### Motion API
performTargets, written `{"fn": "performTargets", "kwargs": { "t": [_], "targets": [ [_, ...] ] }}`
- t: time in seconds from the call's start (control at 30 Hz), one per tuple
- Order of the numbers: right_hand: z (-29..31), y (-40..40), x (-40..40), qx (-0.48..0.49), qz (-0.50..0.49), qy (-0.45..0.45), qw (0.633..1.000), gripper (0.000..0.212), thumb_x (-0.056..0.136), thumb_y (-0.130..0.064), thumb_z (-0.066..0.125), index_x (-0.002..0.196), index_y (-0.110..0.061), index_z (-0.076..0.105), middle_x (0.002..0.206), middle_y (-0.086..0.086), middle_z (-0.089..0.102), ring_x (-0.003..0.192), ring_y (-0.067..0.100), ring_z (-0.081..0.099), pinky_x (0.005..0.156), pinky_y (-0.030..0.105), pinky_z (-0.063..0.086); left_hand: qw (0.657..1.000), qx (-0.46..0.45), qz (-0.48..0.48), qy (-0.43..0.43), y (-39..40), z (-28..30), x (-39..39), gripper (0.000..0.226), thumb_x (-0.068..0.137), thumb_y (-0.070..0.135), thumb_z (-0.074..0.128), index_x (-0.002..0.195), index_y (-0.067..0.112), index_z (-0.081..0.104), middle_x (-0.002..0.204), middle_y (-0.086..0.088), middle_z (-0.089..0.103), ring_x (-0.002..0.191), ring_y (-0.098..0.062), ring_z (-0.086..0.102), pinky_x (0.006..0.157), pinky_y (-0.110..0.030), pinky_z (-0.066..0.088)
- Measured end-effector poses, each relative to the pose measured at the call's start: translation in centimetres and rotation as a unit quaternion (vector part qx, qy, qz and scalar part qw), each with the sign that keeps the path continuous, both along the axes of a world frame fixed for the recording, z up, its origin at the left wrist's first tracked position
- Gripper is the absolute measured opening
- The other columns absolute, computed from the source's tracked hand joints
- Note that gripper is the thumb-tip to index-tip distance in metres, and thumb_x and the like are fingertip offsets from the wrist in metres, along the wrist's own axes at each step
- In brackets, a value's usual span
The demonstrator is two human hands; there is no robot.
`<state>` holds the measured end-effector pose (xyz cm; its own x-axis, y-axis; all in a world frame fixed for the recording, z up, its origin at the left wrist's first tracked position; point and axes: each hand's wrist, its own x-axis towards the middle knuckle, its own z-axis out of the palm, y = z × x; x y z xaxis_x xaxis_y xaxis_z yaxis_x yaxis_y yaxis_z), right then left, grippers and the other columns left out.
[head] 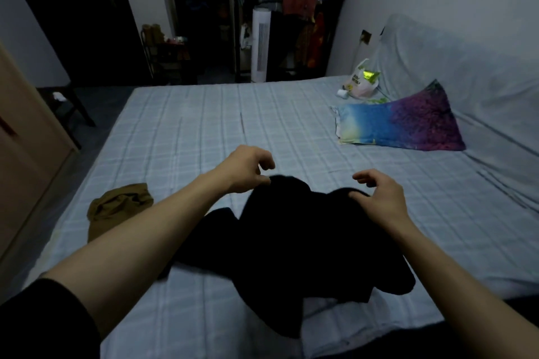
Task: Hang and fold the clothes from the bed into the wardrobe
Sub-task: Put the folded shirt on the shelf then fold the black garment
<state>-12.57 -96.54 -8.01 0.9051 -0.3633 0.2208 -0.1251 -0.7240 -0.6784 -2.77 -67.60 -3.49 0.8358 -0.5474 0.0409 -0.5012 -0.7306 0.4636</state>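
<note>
Black garment (pixel 291 230) lies rumpled on the bed (pixel 204 114), its top edge pinched by left hand (pixel 245 169) and right hand (pixel 379 198) fingers; pull those corners apart evenly before folding.

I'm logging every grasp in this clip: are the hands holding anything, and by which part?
Both the left hand and right hand pinch the black fabric garment at its far upper edge.

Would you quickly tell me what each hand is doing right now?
Left hand: pinches the top edge of the black fabric garment.
Right hand: pinches the same garment's top edge.
</note>
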Motion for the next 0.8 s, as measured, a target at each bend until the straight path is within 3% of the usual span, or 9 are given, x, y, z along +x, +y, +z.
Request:
{"fn": "performTargets", "kwargs": {
  "t": [0.1,0.23,0.43,0.53,0.67,0.8],
  "targets": [
    [-1.1,0.0,-0.6,-0.018,0.021,0.004,1.000,0.033,0.071,-0.018,0.085,0.101,-0.021,0.070,0.095,-0.005,0.066,0.089,0.011,0.058,0.078,0.026,0.042,1.000,0.030,0.002,0.007,0.8,-1.1,-0.9,0.028,0.085,0.018,0.074,0.112,0.015,0.069,0.113,-0.001,0.069,0.090,-0.018,0.067,0.088,-0.033,0.053],
    [-3.1,1.2,0.0,0.003,0.041,0.030,0.999,0.028,0.077,-0.026,0.081,0.102,-0.025,0.068,0.095,-0.009,0.063,0.088,0.007,0.057,0.078,0.023,0.040,0.999,0.019,0.044,0.004,3.4,-2.6,-1.7,0.026,0.086,0.021,0.071,0.112,0.017,0.069,0.109,0.001,0.070,0.089,-0.016,0.067,0.087,-0.031,0.053],
    [-8.9,5.3,-0.3,0.048,0.086,0.175,0.980,0.029,0.082,-0.026,0.077,0.108,-0.018,0.067,0.101,-0.001,0.063,0.095,0.011,0.058,0.081,0.023,0.040,0.995,0.065,0.051,0.055,8.6,-8.0,-3.5,0.022,0.087,0.025,0.070,0.107,0.017,0.071,0.104,0.000,0.072,0.090,-0.016,0.066,0.085,-0.032,0.053],
    [-12.6,8.1,-1.8,0.031,0.111,0.257,0.960,0.036,0.081,-0.026,0.076,0.114,-0.013,0.067,0.111,0.005,0.067,0.101,0.016,0.062,0.084,0.021,0.041,0.991,0.083,0.026,0.106,10.0,-12.0,-4.0,0.022,0.087,0.027,0.069,0.107,0.019,0.069,0.103,0.002,0.071,0.094,-0.017,0.065,0.084,-0.037,0.053],
    [-17.7,11.6,-3.7,-0.026,0.147,0.356,0.922,0.051,0.083,-0.032,0.075,0.128,-0.015,0.058,0.122,0.007,0.058,0.114,0.022,0.057,0.097,0.028,0.044,0.983,0.098,-0.030,0.152,10.4,-17.7,-3.8,0.019,0.088,0.030,0.068,0.103,0.020,0.068,0.100,0.004,0.069,0.092,-0.016,0.064,0.081,-0.035,0.052],
    [-22.1,14.9,-3.4,-0.100,0.216,0.289,0.927,0.055,0.085,-0.025,0.069,0.136,-0.025,0.051,0.138,-0.002,0.048,0.128,0.018,0.044,0.110,0.028,0.035,0.976,0.109,-0.058,0.177,10.4,-23.0,-3.6,0.021,0.090,0.033,0.063,0.108,0.021,0.065,0.106,0.004,0.067,0.098,-0.018,0.063,0.083,-0.035,0.051]
  ]
}}
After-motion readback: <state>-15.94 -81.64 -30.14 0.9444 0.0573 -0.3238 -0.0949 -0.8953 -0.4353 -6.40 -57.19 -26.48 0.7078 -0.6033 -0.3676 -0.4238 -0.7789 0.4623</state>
